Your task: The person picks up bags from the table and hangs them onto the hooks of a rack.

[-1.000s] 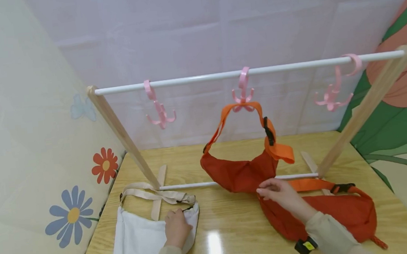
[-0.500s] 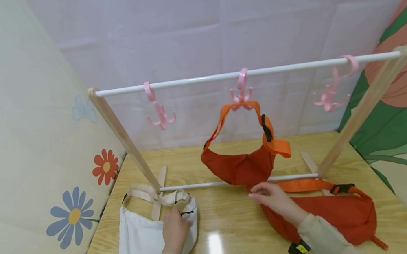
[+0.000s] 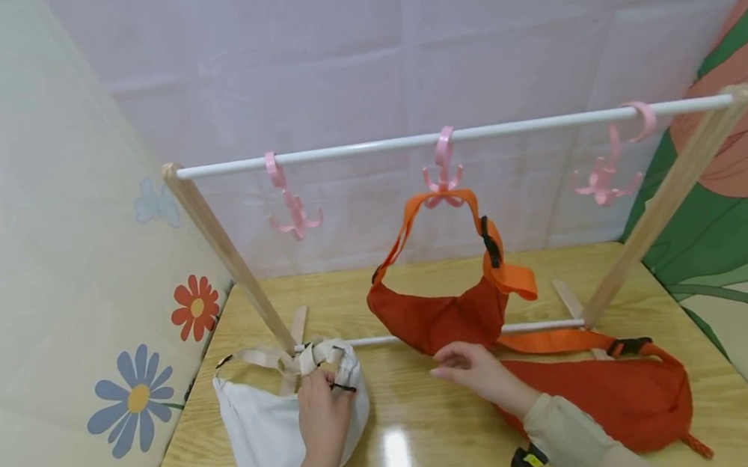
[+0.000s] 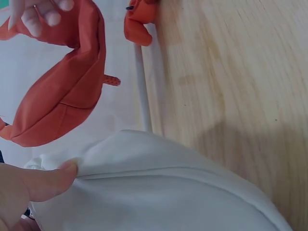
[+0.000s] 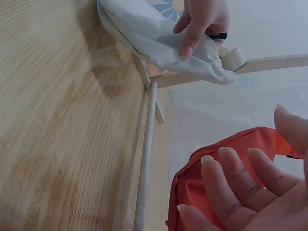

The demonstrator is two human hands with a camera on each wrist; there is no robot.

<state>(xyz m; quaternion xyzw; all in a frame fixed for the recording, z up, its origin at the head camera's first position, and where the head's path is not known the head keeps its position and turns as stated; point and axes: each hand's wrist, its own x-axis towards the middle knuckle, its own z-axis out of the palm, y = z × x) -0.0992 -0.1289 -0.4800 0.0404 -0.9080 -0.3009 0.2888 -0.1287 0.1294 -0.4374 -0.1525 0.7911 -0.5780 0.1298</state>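
Note:
My left hand [image 3: 323,422] grips the white shoulder bag [image 3: 262,425] by its top edge at the right end. In the left wrist view the thumb presses on the white fabric beside the zip seam. The bag's beige strap [image 3: 260,357] lies loosely behind it. My right hand [image 3: 486,379] holds nothing, its fingers spread and slightly bent in the right wrist view. It is just below and in front of a red waist bag [image 3: 439,316], which hangs by its orange strap from the middle pink hook [image 3: 444,174].
A second red waist bag [image 3: 606,395] lies on the table's right side, partly behind my right forearm. The rack's white top rail [image 3: 366,146] carries pink hooks at left [image 3: 294,215] and right [image 3: 602,181]. A lower rail [image 3: 538,325] runs near the tabletop.
My left hand has raised the white bag's right end, tilting the bag. My right hand has moved left, away from the lower edge of the hanging red bag.

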